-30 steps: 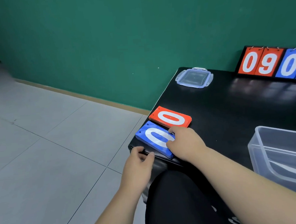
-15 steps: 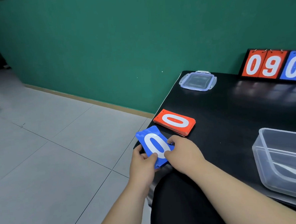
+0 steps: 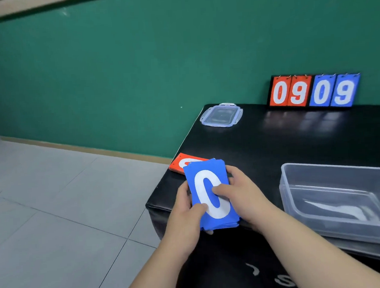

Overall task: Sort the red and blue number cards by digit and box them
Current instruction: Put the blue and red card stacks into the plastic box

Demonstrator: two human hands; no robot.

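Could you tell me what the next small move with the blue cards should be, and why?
Probably slide the top card off to see the next digit: left hand and right hand both grip the blue stack, right thumb on its face.

Open black tabletop (image 3: 274,152) lies between the clear tub (image 3: 286,189), the far lid (image 3: 221,115) and the scoreboard (image 3: 313,91).

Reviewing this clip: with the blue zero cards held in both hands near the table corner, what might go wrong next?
1. The blue card stack is gripped by the left hand and right hand near the corner of the table, and its top edges look fanned; loose cards may slip toward the floor.
2. The red stack lies right at the table edge behind it; a nudge might knock it off.
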